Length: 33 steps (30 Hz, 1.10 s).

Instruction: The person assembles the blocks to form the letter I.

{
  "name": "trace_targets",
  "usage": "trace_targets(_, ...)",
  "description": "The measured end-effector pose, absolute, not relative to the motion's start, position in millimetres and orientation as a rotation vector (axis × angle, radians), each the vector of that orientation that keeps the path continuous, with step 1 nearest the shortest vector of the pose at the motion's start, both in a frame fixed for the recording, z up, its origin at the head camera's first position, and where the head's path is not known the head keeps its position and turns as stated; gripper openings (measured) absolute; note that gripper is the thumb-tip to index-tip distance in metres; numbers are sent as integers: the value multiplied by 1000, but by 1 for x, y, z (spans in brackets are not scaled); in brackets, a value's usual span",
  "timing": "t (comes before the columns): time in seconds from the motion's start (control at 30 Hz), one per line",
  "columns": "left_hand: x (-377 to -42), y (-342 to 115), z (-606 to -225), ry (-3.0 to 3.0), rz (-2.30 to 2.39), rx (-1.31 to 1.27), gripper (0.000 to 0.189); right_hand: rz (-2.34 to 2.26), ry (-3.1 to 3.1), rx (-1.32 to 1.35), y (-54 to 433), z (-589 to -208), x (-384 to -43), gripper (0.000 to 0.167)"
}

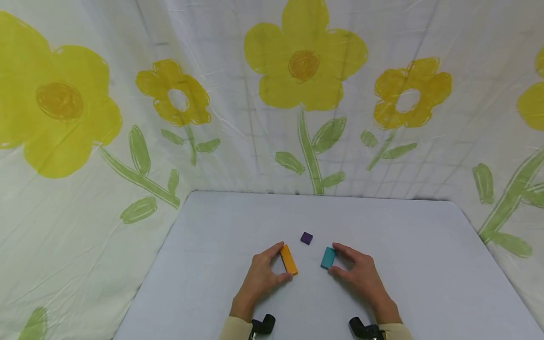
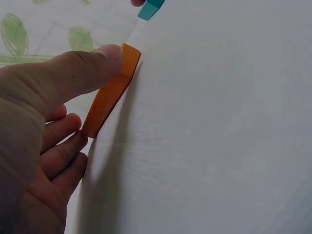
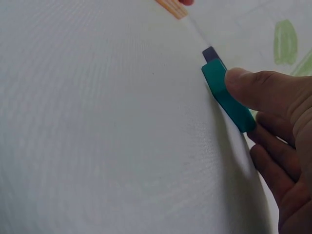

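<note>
My left hand (image 1: 263,274) pinches an orange block (image 1: 289,259) by its two ends, thumb at the near end and a fingertip at the far end. In the left wrist view the long orange block (image 2: 109,92) shows between thumb and fingers, close over the white table. Across from it, my right hand (image 1: 359,271) pinches a shorter teal block (image 1: 328,258) the same way; the right wrist view shows the thumb on the teal block (image 3: 226,95). A small dark purple cube (image 1: 306,238) lies on the table beyond and between the two blocks, apart from both hands.
The white table (image 1: 238,212) has rounded far corners. Behind it and along its sides hangs a pale cloth (image 1: 229,156) printed with yellow flowers. Black camera mounts (image 1: 264,324) sit at both wrists.
</note>
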<state>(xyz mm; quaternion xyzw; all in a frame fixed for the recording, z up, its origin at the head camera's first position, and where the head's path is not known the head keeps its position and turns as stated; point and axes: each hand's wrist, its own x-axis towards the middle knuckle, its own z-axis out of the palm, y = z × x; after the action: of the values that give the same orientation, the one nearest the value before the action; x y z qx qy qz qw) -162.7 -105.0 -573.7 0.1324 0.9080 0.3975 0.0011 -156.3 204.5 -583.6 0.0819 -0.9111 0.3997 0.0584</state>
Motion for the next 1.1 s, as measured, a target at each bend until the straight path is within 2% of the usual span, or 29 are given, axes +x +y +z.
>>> trace_targets(0.77,-162,-103,-572,2815,1225,372,94,1192,-2794,203,201,-579,-155,67)
trace_targets(1.1,-163,-106,-574,2828,1255,413,89,1205,-2792,196,202,-580,-155,67)
